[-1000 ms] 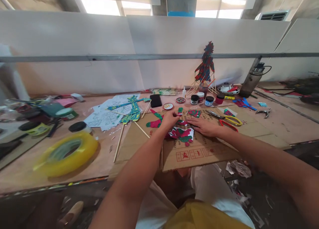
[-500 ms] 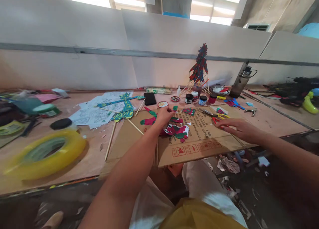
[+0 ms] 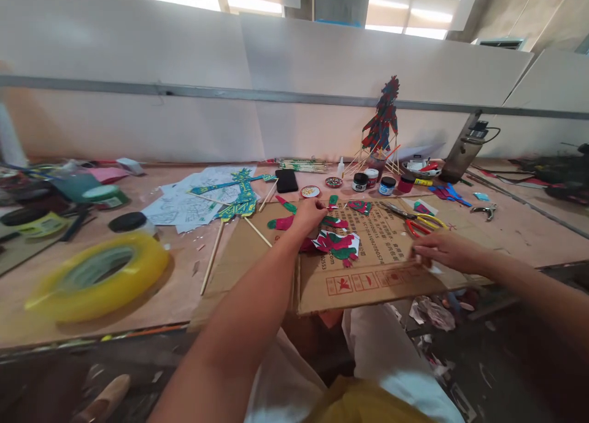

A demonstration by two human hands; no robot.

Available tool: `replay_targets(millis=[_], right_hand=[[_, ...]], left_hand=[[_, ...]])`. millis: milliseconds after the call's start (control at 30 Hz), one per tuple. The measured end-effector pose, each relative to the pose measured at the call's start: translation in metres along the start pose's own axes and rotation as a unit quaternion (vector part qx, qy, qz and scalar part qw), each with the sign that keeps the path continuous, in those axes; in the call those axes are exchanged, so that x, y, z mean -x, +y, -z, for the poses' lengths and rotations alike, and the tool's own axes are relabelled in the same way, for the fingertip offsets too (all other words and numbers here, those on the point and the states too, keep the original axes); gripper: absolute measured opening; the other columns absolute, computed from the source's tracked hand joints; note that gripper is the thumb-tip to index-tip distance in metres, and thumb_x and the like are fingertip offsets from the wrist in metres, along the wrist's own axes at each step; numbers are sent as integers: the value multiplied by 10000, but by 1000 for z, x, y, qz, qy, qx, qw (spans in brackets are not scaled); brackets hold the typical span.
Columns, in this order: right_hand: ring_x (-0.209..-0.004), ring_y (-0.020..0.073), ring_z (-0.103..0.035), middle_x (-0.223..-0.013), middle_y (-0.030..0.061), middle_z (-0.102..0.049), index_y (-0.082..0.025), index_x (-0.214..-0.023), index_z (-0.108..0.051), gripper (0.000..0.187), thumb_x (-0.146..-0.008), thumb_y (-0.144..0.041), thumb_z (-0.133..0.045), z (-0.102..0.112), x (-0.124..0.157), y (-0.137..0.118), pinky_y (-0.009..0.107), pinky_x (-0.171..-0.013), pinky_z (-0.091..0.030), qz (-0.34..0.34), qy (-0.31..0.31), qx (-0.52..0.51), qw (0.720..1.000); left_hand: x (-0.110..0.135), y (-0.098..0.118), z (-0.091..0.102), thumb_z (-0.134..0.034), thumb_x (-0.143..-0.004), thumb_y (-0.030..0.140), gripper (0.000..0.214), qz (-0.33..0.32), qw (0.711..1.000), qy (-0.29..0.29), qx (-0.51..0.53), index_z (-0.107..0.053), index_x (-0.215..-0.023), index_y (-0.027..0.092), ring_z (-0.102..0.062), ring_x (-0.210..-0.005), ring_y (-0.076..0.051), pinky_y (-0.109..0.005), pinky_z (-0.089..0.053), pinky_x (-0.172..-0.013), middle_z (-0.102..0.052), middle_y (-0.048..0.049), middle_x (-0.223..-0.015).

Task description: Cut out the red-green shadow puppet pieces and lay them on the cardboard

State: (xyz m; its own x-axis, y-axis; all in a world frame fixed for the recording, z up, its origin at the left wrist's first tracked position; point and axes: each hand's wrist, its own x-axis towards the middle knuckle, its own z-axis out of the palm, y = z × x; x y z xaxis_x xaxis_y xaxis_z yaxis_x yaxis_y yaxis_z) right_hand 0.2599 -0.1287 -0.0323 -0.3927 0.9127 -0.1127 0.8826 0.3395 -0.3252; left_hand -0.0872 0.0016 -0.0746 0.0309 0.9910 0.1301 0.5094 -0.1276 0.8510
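Note:
My left hand [image 3: 313, 216] is closed in a pinch above the cardboard sheet [image 3: 317, 288]. Whatever sits between its fingertips is too small to name. Just below it lies a painted magenta-and-green paper cutout [image 3: 338, 244] with white edges. A small green piece [image 3: 333, 200] and another painted piece [image 3: 359, 208] are close by. My right hand [image 3: 444, 251] hovers over the cardboard's right part, fingers curled down; what they hold, if anything, is hidden. Beyond it, apart from the fingers, rest a red-handled cutting tool [image 3: 416, 228] and a yellow-handled one [image 3: 437, 221], partly overlapping.
Paint jars [image 3: 387, 186], a bead dish [image 3: 334, 182] and a black phone-like slab [image 3: 287, 181] line the back. Leftward are a blue-green stick puppet [image 3: 239, 199], drawings [image 3: 172, 196] and a yellow tape roll [image 3: 147, 263]. A tall painted figure [image 3: 384, 116] and a bottle [image 3: 464, 153] stand behind.
My right hand has left the red handles and drawn back toward the near edge, its fingers now curled. The left hand keeps its pinch. The view has shifted slightly left.

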Motion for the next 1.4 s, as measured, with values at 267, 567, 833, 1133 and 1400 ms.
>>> replay_targets(millis=[267, 567, 833, 1133, 1400], right_hand=[[-1488, 315, -607, -1564, 113, -690, -239, -1445, -736, 482, -1036, -333, -498, -9, -98, -38, 538, -1296, -424, 138, 128, 5, 982], [-1462, 291, -640, -1573, 150, -680, -201, -1542, -653, 591, -969, -118, -533, -51, -192, -51, 517, -1288, -430, 140, 96, 22, 985], [-1369, 333, -685, -1492, 148, -738, -204, -1439, -733, 490, -994, -209, -530, -37, -135, -30, 566, -1224, -451, 121, 86, 82, 985], [-1227, 309, -709, -1299, 112, -808, -240, -1354, -775, 428, -1048, -313, -485, 0, -103, -34, 458, -1110, -522, 87, 118, 61, 987], [-1525, 350, -540, -1628, 138, -631, -227, -1633, -582, 705, -951, -72, -493, -47, -178, -44, 583, -1283, -387, 76, 88, 113, 987]], left_hand=[[0, 3, 2, -758, -768, 106, 249, 2, 1000, 0, -5, -614, -604, 226, -678, -789, -234, -311, -485, -785, -657, -22, -630], [-4, 0, 3, -749, -787, 118, 244, 5, 1000, 5, -28, -615, -614, 224, -681, -803, -237, -316, -487, -788, -670, -28, -652], [0, 2, 1, -745, -781, 87, 282, 7, 1000, -4, -24, -594, -586, 224, -679, -758, -228, -322, -475, -758, -681, -37, -666], [-7, 5, 6, -729, -782, 130, 170, -3, 997, 73, 37, -633, -673, 219, -692, -860, -224, -315, -504, -847, -725, -26, -758], [-11, 2, 9, -724, -777, 145, 169, 6, 995, 86, 57, -622, -670, 227, -712, -874, -231, -312, -511, -823, -734, -37, -767]])
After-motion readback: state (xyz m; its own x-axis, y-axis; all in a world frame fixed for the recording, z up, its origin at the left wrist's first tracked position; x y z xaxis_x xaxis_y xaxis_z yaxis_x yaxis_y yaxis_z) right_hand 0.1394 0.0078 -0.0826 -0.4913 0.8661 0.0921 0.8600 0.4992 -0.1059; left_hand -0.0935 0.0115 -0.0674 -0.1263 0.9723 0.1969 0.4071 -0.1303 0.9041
